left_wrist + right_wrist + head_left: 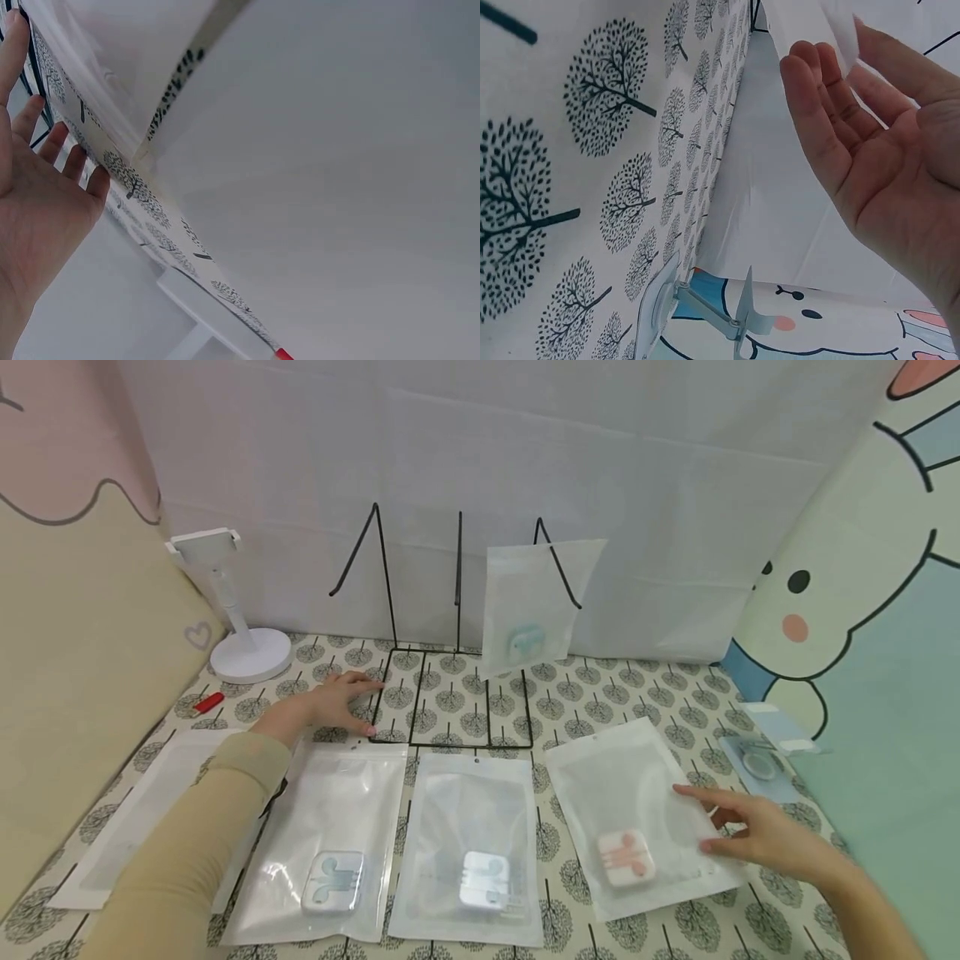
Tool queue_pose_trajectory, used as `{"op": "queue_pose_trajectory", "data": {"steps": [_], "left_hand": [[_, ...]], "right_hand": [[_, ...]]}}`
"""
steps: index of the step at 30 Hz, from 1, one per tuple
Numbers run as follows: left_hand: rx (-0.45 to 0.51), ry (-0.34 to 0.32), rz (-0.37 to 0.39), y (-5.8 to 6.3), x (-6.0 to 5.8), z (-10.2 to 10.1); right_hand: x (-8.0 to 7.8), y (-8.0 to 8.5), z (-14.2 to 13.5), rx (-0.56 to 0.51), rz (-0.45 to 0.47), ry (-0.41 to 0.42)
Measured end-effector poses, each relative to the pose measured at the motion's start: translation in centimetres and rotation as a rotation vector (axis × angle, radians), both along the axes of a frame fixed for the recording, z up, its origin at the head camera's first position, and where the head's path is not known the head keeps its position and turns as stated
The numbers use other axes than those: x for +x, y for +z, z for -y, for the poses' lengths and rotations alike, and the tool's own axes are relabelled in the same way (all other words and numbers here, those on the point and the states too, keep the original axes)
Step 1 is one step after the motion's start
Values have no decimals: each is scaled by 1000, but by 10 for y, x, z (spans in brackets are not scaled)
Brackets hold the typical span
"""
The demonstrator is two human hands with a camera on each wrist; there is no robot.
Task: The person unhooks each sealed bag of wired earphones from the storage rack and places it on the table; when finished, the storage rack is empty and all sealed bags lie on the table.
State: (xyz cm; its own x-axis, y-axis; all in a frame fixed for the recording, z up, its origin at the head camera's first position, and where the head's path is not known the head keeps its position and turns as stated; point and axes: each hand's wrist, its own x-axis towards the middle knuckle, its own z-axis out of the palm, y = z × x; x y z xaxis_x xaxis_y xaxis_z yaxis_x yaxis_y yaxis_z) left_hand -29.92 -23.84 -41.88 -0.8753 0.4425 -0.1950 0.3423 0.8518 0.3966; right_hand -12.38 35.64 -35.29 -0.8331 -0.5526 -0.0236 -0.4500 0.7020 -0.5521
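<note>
My left hand (337,702) rests at the left side of a black wire rack (472,747), its fingers spread and fairly straight against the base wire. At the right, my right hand (757,835) pinches the edge of a frosted zip pouch (637,777) holding a pink earphone set. In the right wrist view, the pouch's white edge (846,34) shows between thumb and fingers. Another pouch (517,589), with a teal earphone set, hangs from the rack's right hook. Two more earphone pouches, one at centre-left (337,802) and one at centre (468,810), lie flat on the table.
Partly under my left arm lies another white pouch (142,810). A white stand (251,655) is at the back left, near a small red object (209,702). A pale folding stand (761,764) stands at the right. White and cartoon-printed sheets surround the tree-patterned tablecloth (622,689).
</note>
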Motion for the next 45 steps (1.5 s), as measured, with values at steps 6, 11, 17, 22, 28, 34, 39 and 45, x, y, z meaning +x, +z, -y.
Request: {"op": "queue_pose_trajectory", "data": {"steps": [6, 11, 17, 22, 28, 34, 39, 45], "left_hand": [[4, -3, -5, 0, 0, 0], [5, -3, -1, 2, 0, -1], [-5, -8, -8, 1, -1, -1], [3, -7, 0, 2, 0, -2], [10, -3, 9, 2, -2, -2], [3, -3, 14, 1, -3, -2], [5, -7, 5, 2, -1, -2], [-2, -9, -4, 2, 1, -1]], "right_hand": [[-6, -10, -4, 7, 103, 87], [-8, -22, -5, -76, 230, 166], [-10, -34, -2, -113, 286, 197], [-11, -41, 1, -103, 325, 191], [-13, -47, 2, -62, 408, 170], [-14, -36, 2, -31, 301, 180], [-23, -17, 7, -31, 146, 190], [-43, 2, 20, 10, -74, 96]]}}
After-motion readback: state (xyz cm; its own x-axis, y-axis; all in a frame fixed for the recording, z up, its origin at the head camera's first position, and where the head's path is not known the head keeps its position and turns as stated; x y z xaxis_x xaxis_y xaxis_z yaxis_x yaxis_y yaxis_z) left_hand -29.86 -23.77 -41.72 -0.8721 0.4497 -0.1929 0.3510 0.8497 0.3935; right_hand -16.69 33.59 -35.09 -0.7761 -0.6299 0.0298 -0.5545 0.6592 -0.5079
